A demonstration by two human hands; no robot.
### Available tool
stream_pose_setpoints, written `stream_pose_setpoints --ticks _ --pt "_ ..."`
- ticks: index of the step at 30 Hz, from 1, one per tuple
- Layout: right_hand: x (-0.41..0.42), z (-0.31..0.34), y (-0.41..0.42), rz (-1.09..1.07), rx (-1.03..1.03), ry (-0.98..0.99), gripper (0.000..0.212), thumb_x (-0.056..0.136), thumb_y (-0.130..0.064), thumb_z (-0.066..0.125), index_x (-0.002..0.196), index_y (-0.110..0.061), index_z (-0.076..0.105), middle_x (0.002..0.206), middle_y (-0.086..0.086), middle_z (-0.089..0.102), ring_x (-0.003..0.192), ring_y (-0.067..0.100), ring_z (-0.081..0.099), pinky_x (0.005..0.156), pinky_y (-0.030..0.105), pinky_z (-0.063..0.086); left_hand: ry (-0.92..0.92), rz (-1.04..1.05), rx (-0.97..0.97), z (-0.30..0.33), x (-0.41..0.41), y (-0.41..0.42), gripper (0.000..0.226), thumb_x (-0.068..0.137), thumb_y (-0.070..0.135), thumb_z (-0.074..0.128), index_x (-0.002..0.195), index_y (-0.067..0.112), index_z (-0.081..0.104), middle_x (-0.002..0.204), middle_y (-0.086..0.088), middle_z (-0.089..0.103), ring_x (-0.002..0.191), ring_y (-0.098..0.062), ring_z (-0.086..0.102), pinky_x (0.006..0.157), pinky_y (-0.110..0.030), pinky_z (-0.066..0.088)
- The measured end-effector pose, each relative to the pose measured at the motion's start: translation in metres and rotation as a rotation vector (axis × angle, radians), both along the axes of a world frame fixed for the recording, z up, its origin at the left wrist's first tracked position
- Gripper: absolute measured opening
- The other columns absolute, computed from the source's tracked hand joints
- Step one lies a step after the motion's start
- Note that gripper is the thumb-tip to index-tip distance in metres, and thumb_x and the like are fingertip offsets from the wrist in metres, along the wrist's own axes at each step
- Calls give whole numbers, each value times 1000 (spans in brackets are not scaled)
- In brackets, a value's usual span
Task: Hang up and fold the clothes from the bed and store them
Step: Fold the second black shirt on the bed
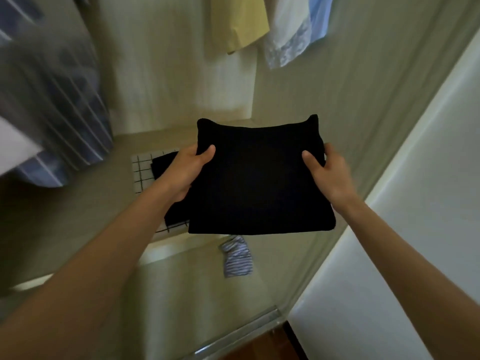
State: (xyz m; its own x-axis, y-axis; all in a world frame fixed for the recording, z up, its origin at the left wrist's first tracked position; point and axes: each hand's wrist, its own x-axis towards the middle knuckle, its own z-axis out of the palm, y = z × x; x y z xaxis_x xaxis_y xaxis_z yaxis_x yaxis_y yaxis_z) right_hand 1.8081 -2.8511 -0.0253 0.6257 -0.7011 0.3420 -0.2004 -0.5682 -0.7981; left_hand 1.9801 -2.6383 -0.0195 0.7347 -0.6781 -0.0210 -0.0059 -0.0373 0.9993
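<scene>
A folded black garment (pixel 259 178) is held flat in mid-air inside an open wardrobe. My left hand (pixel 185 170) grips its left edge with the thumb on top. My right hand (pixel 326 172) grips its right edge the same way. Below and to the left, a white cloth with a black grid (pixel 141 168) lies on a wardrobe shelf with another folded black piece (pixel 162 165) on it, partly hidden by my left arm. A small striped folded cloth (pixel 237 257) lies on the lower shelf (pixel 181 294).
Hanging clothes fill the top: a blue striped shirt (pixel 52 113) at left, a yellow garment (pixel 237 19), a white one (pixel 288 35) and a light blue one (pixel 319 16). The wardrobe's side wall (pixel 337 87) and a pale door (pixel 415 203) stand at right. Wooden floor (pixel 259 346) shows below.
</scene>
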Motion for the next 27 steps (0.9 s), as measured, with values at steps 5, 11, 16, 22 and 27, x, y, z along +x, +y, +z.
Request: stream_pose_setpoints --ticks 5,11,16,22,27 --pt "45 -5 -11 147 42 18 20 99 -35 55 111 -19 52 94 -12 59 92 16 62 74 28 50 0 148 13 -5 12 15 21 100 33 50 116 27 62 114 5 68 104 -11 65 85 -28 52" --pt "92 -10 -11 234 46 64 33 100 -35 54 125 -13 54 104 -4 59 95 15 59 75 26 45 25 243 22 -16 39 25 27 101 32 50 125 23 60 118 1 67 109 -16 64 92 -32 52" --pt "129 -11 -17 268 44 113 34 99 -34 55 124 -12 55 104 -2 60 95 18 61 80 32 49 78 246 -15 -29 67 27 35 101 30 49 133 19 56 121 0 67 111 -16 64 98 -34 50" --pt "172 -19 -32 273 66 176 15 99 -33 55 108 -21 53 86 -15 54 76 0 53 60 16 39 131 253 20 -45 105 18 33 100 33 50 130 21 58 120 -1 68 111 -18 64 101 -39 49" --pt "191 -30 -43 285 176 250 14 99 -33 56 104 -21 55 88 -11 59 78 5 58 62 20 43 230 247 60 -52 123 10 32 100 33 51 127 20 59 120 -4 68 111 -19 64 95 -35 51"
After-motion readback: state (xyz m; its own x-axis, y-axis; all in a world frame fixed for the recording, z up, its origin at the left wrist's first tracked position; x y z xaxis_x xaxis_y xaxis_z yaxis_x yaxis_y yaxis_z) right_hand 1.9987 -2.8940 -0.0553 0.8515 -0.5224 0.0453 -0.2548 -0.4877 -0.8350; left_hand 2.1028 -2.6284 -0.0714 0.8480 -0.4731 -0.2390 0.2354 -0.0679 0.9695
